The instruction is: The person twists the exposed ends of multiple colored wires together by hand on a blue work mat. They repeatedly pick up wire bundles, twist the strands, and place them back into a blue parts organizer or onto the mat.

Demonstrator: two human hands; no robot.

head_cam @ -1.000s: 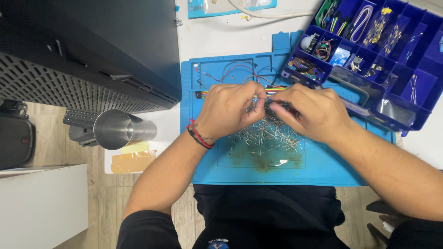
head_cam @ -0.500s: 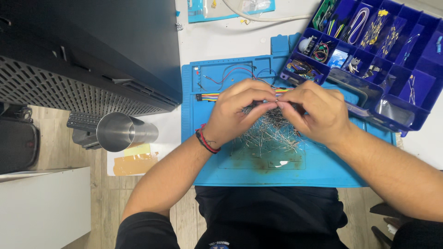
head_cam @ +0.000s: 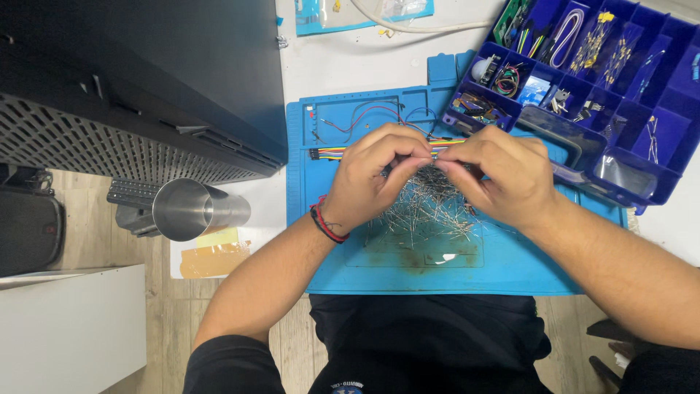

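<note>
Our left hand (head_cam: pixel 372 179) and right hand (head_cam: pixel 503 179) had lifted a little since a moment before, and the fingertips now met above the heap of thin metal wire bits (head_cam: pixel 426 211). Both hands were pinching something tiny between them; we could not tell what it was. So the picking apart looked still in hand. The heap was shiny, spiky and tangled, lying on the soft blue mat (head_cam: pixel 350 270). A smooth steel cup (head_cam: pixel 197 209) lay sideways; the blue box (head_cam: pixel 620 109) had many little pockets
</note>
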